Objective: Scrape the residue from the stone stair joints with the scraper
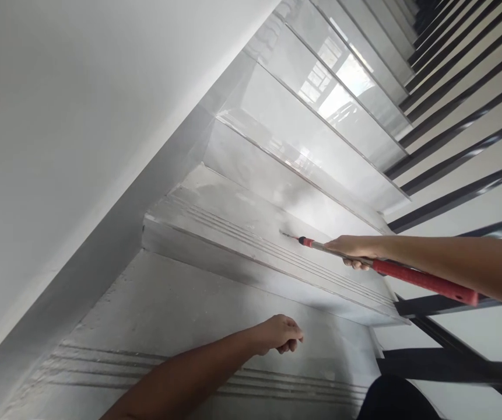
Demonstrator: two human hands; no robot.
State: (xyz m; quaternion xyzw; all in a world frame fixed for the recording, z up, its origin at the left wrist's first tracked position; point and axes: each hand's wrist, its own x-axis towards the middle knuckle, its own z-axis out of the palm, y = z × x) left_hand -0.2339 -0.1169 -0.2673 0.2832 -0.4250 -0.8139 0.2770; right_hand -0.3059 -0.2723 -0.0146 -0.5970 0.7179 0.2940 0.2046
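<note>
Pole [425,282], red-gripped with a bare metal stretch toward its far end, lies over the stairs [277,175], but the biggest things in view come first: a plain white wall [58,116] fills the left side, with a grey skirting band running along its foot beside the steps. The stairs are pale and glossy higher up, where they mirror a bright window, and duller and dusty lower down, each tread cut with grooved lines near its edge. On the right runs a railing [460,157] of dark bars. The right hand [355,248] comes in from the right edge on a bare forearm and its fingers are curled round the pole, gripping it where the red sleeve meets the metal shaft. The pole's long axis runs from lower right to upper left: the thick red handle end is toward the railing, the thin tip with a small red collar [306,241] points left and slightly up, just over the dusty tread. The left hand [279,333] is stretched out above the lower tread, fingers loosely bent and holding nothing. A dark rounded shape sits at the bottom edge, too cropped to tell.
</note>
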